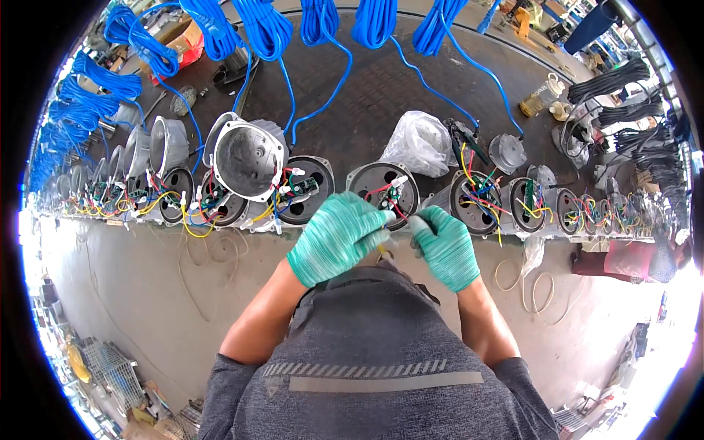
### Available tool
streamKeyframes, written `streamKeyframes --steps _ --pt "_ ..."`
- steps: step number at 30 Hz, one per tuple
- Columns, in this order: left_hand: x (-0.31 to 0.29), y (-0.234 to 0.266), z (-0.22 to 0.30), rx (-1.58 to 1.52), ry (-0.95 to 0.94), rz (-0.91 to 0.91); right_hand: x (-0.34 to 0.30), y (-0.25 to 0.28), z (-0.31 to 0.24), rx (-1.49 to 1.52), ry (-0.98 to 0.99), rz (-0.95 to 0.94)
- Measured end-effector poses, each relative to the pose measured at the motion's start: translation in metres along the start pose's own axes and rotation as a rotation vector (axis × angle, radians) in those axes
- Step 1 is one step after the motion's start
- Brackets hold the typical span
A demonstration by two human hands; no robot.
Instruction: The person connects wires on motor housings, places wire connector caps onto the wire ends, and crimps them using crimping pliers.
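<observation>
In front of me, a round grey metal housing [359,180] stands open at the table's near edge, with a small green circuit board [394,193] and red, black and white-capped wires in it. My left hand [341,238], in a green striped knit glove, is closed in a pinch at the housing's near rim; a yellow wire end shows below its fingers. My right hand [446,246], gloved alike, pinches a thin dark wire that runs out of the same housing. The glove fingers partly hide both grips.
Similar housings with loose wires line the table edge; a grey metal cup-shaped cover [253,158] rests on those to the left. Beyond lie a clear plastic bag [418,143], pliers [462,136] and a yellowish bottle [541,97]. Coiled blue cables [262,29] hang along the far side.
</observation>
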State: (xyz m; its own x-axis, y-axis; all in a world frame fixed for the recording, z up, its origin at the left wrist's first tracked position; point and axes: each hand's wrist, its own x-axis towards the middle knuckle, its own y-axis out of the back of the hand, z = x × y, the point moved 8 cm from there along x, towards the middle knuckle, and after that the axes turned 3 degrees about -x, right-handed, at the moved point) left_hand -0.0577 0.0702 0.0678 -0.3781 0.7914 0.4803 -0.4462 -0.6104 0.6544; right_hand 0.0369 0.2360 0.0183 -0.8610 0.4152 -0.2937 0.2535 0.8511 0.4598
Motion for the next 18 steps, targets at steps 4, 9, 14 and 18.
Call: streamKeyframes --steps 4,9,14,18 --pt "0.002 -0.007 -0.001 0.103 0.105 -0.021 -0.004 0.005 -0.005 -0.007 0.068 0.049" --pt "0.014 -0.026 -0.002 0.171 0.138 -0.109 -0.002 0.006 -0.026 -0.136 0.224 0.146" --pt "0.026 -0.022 -0.005 0.073 0.133 -0.042 0.010 0.023 -0.037 -0.264 0.377 0.238" --pt "0.029 -0.027 -0.014 0.063 0.103 -0.032 0.005 0.018 -0.048 -0.364 0.433 0.197"
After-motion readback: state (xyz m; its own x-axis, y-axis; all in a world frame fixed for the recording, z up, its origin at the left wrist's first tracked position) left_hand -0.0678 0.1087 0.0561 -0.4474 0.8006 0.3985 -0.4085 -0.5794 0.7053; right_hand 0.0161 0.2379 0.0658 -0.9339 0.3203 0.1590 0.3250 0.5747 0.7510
